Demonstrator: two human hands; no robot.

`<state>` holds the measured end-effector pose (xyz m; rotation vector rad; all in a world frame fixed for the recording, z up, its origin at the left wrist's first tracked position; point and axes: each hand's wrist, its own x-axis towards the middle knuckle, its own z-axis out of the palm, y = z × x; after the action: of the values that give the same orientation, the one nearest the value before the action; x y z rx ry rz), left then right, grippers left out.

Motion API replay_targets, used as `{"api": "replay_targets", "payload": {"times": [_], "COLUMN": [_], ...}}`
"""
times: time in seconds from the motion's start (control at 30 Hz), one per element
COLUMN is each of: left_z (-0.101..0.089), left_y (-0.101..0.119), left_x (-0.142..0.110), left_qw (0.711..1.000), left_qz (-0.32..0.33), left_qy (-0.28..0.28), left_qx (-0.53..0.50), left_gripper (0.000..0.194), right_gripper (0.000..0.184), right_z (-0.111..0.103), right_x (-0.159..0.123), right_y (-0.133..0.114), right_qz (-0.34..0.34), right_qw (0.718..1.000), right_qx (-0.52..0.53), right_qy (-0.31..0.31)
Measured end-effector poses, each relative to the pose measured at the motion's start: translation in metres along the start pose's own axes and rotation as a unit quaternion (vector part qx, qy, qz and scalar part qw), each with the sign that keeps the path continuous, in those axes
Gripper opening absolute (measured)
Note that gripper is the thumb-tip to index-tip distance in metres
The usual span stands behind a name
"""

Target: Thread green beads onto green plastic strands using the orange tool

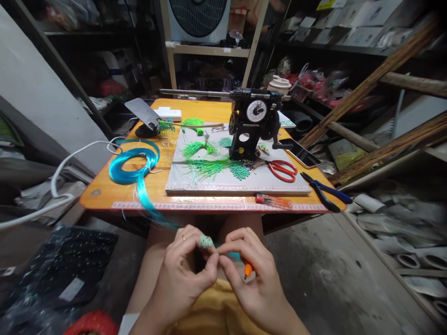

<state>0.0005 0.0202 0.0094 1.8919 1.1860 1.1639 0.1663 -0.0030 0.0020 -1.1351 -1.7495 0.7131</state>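
My left hand (pixel 186 263) and my right hand (pixel 249 267) meet fingertip to fingertip above my lap, in front of the table edge. Both pinch at one spot; what lies between the tips is too small to make out. A pale green speckled wrap (pixel 206 241) covers a left fingertip. Tucked in my right hand's curled fingers is a small orange-tipped tool (pixel 247 270), mostly hidden. A bit of teal fibre (pixel 234 255) shows behind the right fingers. From a coil of teal fibre (pixel 118 172), a tail hangs over the table edge toward my left hand.
On the orange table (pixel 98 195) stands a black hand-cranked winder (pixel 244 135) with a dial. Around it lie green strand bundles (pixel 209 167), teal beads (pixel 240 172), red scissors (pixel 282 171), a lighter (pixel 274 201), pliers (pixel 323 190) and a phone (pixel 301 152). A wooden ladder (pixel 370 83) leans at right.
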Motion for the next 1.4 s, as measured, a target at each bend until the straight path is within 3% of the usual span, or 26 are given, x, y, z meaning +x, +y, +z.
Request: {"api": "replay_targets", "payload": {"times": [0.23,0.63,0.77,0.87,1.0,1.13,1.27,1.4], "left_z": [0.001,0.001,-0.002,-0.005,-0.008,-0.01,-0.013,-0.016], "left_y": [0.009,0.002,0.001,-0.002,-0.01,-0.013,-0.018,-0.026], "left_x": [0.003,-0.003,-0.001,-0.002,-0.006,-0.009,-0.011,-0.012], "left_qw": [1.0,0.997,1.0,0.998,0.974,0.952,0.949,0.956], "left_qz": [0.005,-0.042,-0.024,-0.026,-0.056,-0.057,-0.073,-0.078], "left_qy": [0.009,0.03,0.001,0.023,0.103,0.164,0.179,0.17], "left_qx": [-0.006,-0.06,-0.017,-0.055,-0.192,-0.252,-0.248,-0.224], "left_gripper": [0.016,0.013,0.017,0.019,0.016,0.009,0.005,0.003], "right_gripper": [0.015,0.012,0.014,0.014,0.012,0.009,0.015,0.016], "right_z": [-0.003,-0.002,-0.005,-0.007,-0.019,-0.035,-0.043,-0.042], "right_x": [0.002,0.006,0.009,0.017,0.055,0.121,0.178,0.201], "right_y": [-0.002,-0.001,-0.005,-0.008,-0.018,-0.026,-0.019,-0.003], "right_qz": [-0.011,-0.012,-0.032,-0.052,-0.091,-0.089,-0.027,-0.008], "right_qw": [1.0,0.999,0.996,0.994,0.993,0.993,0.994,0.995], "right_qx": [-0.014,-0.052,-0.08,-0.088,-0.079,-0.024,0.069,0.064], "right_qy": [-0.009,-0.008,-0.032,-0.038,-0.004,0.08,0.083,0.077]}}
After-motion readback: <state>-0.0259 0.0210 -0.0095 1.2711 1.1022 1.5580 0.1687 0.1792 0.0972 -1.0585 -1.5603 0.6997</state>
